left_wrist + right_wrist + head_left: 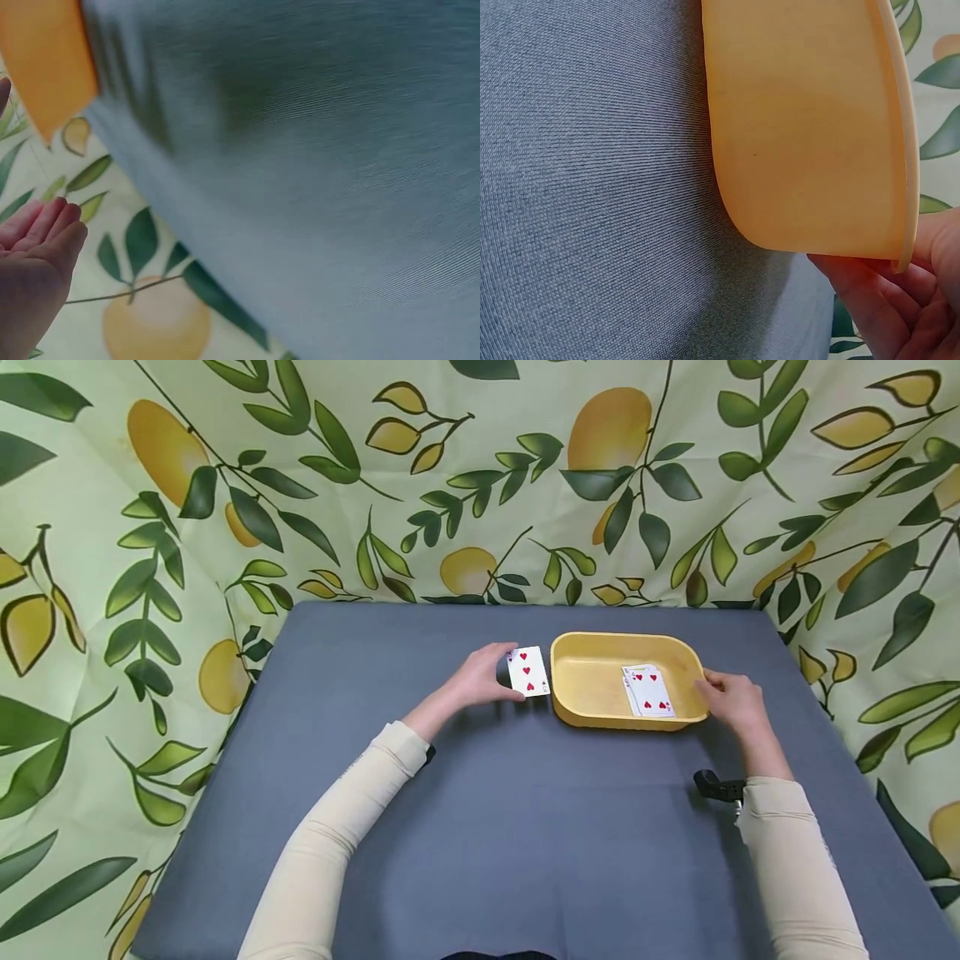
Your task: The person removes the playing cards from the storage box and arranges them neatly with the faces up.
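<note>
Playing cards (527, 672) in the left hand (480, 677): small stack, top face white with red hearts, looks like a five, tilted face-up toward the head camera. The stack sits just left of the yellow tray (592, 714), close to its left wall, and seems held slightly off the grey tablecloth (480, 827); I cannot tell if its lower edge touches. The left hand has fingers and thumb curled round the stack's left side. In the left wrist view the cards are not visible, only fingertips (45, 225), the blurred cloth and a corner of the tray (45, 67). Tray is a shallow rounded rectangle, plain yellow plastic, standing flat on the cloth near the table's centre-right. Inside it, toward the right end, a second pile of cards (649, 692) lies face-up, slightly fanned, hearts on top. Right hand (733, 697) is at the tray's right end, fingers on the rim; the right wrist view shows fingers (885, 300) curled under and against the tray's outer wall (802, 135), so it grips the tray. Nothing lies between the held stack and the tray opening but the tray's left wall. Lemon-and-leaf backdrop (480, 477) wraps around behind and on both sides.
</note>
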Demonstrator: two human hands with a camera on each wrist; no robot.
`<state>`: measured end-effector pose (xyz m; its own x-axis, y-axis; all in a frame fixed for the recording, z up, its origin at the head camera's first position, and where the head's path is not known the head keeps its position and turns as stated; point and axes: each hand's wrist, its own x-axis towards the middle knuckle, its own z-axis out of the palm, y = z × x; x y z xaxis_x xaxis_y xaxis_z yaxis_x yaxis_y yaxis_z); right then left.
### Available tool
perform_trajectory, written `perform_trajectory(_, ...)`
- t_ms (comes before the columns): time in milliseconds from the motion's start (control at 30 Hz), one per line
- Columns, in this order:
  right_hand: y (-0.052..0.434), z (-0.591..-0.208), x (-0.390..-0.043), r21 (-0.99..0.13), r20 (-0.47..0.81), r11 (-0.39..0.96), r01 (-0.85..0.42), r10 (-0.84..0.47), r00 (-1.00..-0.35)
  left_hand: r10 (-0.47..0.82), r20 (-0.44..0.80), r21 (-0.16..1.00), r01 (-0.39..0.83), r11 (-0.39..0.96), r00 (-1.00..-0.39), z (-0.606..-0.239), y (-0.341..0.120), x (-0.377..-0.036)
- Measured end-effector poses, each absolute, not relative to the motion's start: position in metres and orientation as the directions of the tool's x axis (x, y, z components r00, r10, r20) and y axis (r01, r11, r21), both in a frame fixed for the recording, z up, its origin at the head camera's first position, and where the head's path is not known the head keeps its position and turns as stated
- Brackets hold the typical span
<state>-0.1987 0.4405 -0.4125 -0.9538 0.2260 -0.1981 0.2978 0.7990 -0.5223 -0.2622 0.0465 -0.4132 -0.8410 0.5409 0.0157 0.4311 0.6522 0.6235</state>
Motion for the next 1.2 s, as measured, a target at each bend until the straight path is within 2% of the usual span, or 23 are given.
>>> perform_trajectory(333,0.438,-0.410,-0.198,-0.507,-0.193,0.813,0.286,0.217,-0.957,0.576,-0.069,0.599,0.428,0.676,-0.814,-0.443,0.047,-0.272)
perform_trajectory(533,0.438,-0.411,-0.198,-0.501,-0.202,0.816,0.290,0.216,-0.955,0.609,-0.057,0.585,0.468,0.662,-0.791,-0.454,0.047,-0.280)
perform_trajectory(1200,0.440,-0.409,-0.201,-0.486,-0.217,0.819,0.305,0.224,-0.950,0.623,-0.126,0.584,0.449,0.676,-0.772,-0.462,0.052,-0.289)
